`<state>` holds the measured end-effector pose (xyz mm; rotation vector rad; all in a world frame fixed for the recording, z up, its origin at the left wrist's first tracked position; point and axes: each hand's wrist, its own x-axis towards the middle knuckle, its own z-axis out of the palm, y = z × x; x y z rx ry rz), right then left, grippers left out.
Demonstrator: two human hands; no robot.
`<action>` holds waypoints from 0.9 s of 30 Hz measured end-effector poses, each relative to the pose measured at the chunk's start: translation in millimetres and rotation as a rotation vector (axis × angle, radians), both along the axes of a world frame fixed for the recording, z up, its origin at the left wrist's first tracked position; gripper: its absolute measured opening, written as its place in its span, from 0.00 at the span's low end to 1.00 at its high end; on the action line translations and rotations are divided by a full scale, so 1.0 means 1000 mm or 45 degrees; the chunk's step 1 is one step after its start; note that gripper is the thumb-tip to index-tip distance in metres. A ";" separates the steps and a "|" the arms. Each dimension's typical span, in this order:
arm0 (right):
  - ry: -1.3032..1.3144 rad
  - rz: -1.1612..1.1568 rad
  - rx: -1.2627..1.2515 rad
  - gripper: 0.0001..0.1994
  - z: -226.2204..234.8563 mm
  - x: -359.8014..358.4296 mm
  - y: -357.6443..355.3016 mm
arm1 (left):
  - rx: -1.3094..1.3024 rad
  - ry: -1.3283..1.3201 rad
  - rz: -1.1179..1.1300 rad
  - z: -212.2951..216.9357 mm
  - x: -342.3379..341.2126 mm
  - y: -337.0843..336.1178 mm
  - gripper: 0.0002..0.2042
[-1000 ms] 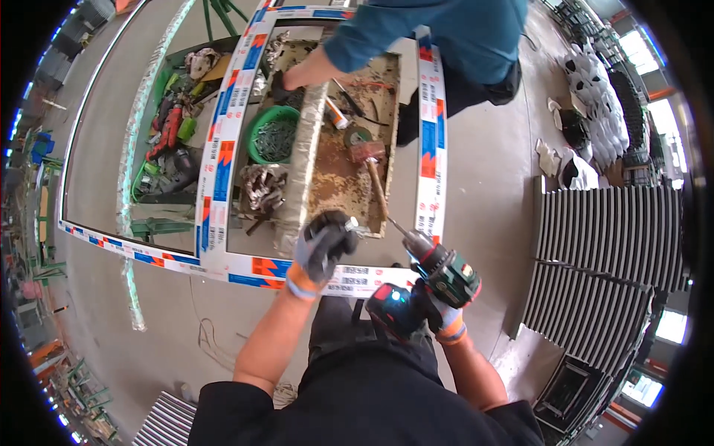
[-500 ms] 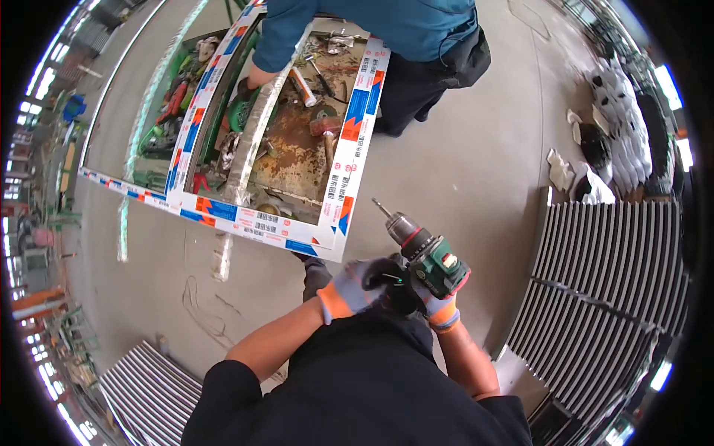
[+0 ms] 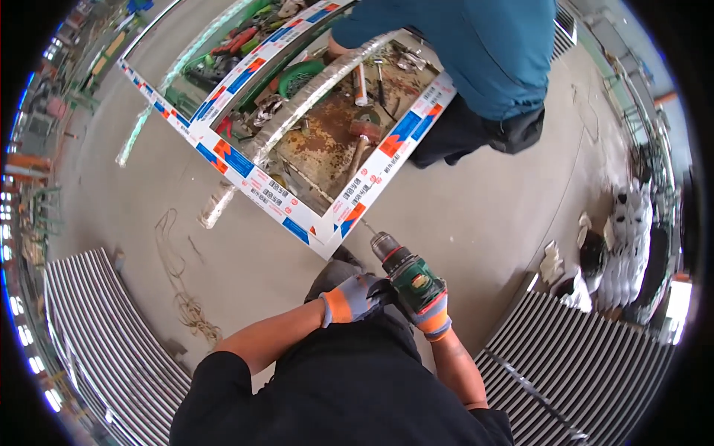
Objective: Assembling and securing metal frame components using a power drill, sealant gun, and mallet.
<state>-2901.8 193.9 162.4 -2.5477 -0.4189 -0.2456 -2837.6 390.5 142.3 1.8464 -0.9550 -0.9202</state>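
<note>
A green and black cordless drill [image 3: 411,279] is in my right hand [image 3: 433,317], which wears a grey and orange glove. Its thin bit points up and left, near the closest corner of a window-like frame [image 3: 390,145] wrapped in white, blue and orange printed film. From here I cannot tell whether the bit touches the frame. My left hand [image 3: 352,297], gloved alike, is closed beside the drill's lower body, its dark fingertips curled inward. What those fingers hold, if anything, is hidden.
A person in a teal shirt [image 3: 491,52] leans over the frame's far side. Under it a worn bench top [image 3: 320,141] carries a hammer [image 3: 361,145], a white tube [image 3: 360,83] and other tools. Metal profiles [image 3: 104,334] are stacked at both sides. A rope [image 3: 190,308] lies on the floor.
My view has turned right and I stand closer to the frame's corner. The drill has swung lower and left, its bit now beside that corner. My left hand has stayed close to the drill.
</note>
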 end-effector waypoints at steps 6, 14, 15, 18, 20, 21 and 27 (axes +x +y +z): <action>0.020 0.214 -0.040 0.16 0.019 0.064 0.005 | -0.372 0.422 0.464 -0.010 0.027 0.020 0.11; 0.392 0.515 0.558 0.24 0.050 0.155 0.021 | -0.729 0.674 1.401 -0.018 0.049 0.084 0.09; 0.414 0.561 0.553 0.24 0.051 0.167 0.024 | -0.763 0.740 1.584 -0.012 0.051 0.090 0.08; 0.822 0.649 0.674 0.26 0.053 0.197 0.032 | -0.702 0.430 1.871 0.005 0.058 0.102 0.06; 0.708 0.836 0.517 0.25 0.053 0.221 0.035 | -0.667 0.384 2.013 0.020 0.061 0.105 0.06; 0.553 0.971 0.374 0.25 0.050 0.234 0.035 | -0.581 0.267 2.048 0.025 0.062 0.105 0.06; 0.432 1.409 0.317 0.22 0.027 0.296 0.034 | -0.154 -0.136 2.143 0.046 0.068 0.083 0.08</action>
